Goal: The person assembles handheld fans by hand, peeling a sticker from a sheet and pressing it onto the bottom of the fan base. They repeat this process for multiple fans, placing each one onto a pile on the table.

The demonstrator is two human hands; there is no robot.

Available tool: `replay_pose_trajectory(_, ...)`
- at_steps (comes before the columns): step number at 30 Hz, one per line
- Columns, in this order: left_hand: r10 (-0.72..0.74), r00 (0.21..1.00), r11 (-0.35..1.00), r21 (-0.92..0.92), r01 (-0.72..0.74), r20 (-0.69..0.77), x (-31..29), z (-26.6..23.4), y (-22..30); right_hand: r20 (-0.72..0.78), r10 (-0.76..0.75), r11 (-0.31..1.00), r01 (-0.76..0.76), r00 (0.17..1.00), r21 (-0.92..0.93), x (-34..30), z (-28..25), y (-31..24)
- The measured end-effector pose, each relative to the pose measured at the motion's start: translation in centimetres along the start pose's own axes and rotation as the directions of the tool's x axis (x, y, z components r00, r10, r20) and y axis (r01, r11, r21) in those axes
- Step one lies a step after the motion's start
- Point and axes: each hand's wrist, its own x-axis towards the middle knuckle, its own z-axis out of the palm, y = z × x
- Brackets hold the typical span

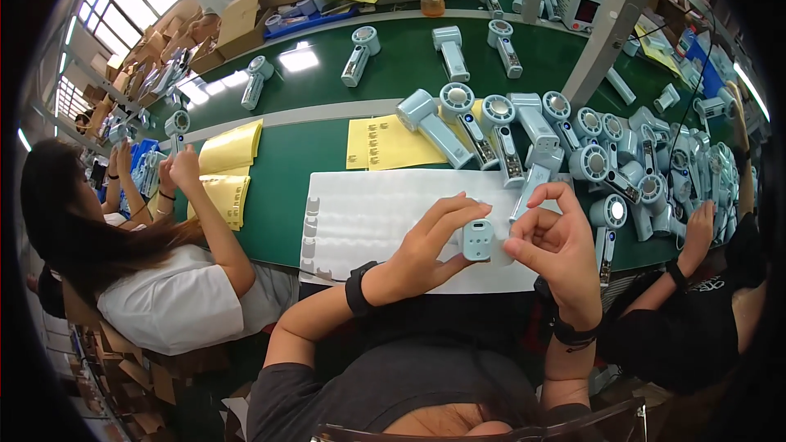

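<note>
The left hand (pixel 417 247) is partly closed, its thumb and fingers gripping a light-blue device (pixel 477 240) whose end with a small slot faces up between the two hands. The right hand (pixel 561 250) is curled just beside it, thumb and index fingertip drawn close together; whether they pinch anything cannot be told. Beneath both hands lies a white sheet (pixel 360 225). Beyond and to the right of the right hand, light-blue handheld fans (pixel 590 162) crowd together.
</note>
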Motion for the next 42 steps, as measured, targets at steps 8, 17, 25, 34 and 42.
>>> replay_pose_trajectory(8, -0.003, 0.996, 1.000, 0.018, 0.005, -0.087, -0.4, 0.6, 0.5, -0.033, -0.037, 0.997, 0.034, 0.999, -0.076, 0.0, 1.3, 0.4)
replay_pose_trajectory(17, 0.029, 0.995, 0.998, 0.058, -0.024, -0.095, -0.4, 1.2, 0.7, -0.092, -0.061, 0.980, 0.042, 0.994, -0.194, -0.6, 2.0, -0.4)
replay_pose_trajectory(25, 0.040, 0.995, 0.996, 0.078, -0.033, -0.093, -0.3, 1.2, 0.8, -0.093, -0.068, 0.963, 0.041, 0.993, -0.265, -0.7, 2.1, -0.7)
replay_pose_trajectory(34, 0.059, 0.995, 0.996, 0.075, -0.052, -0.087, -0.2, 1.8, 0.9, -0.136, -0.150, 0.847, 0.057, 0.979, -0.528, -1.6, 2.7, -1.4)
replay_pose_trajectory(42, 0.305, 0.946, 0.894, 0.308, -0.325, 0.113, 1.5, -4.0, 1.6, -0.352, -0.022, 0.841, -0.174, 0.936, -0.513, 0.7, -5.2, 3.1)
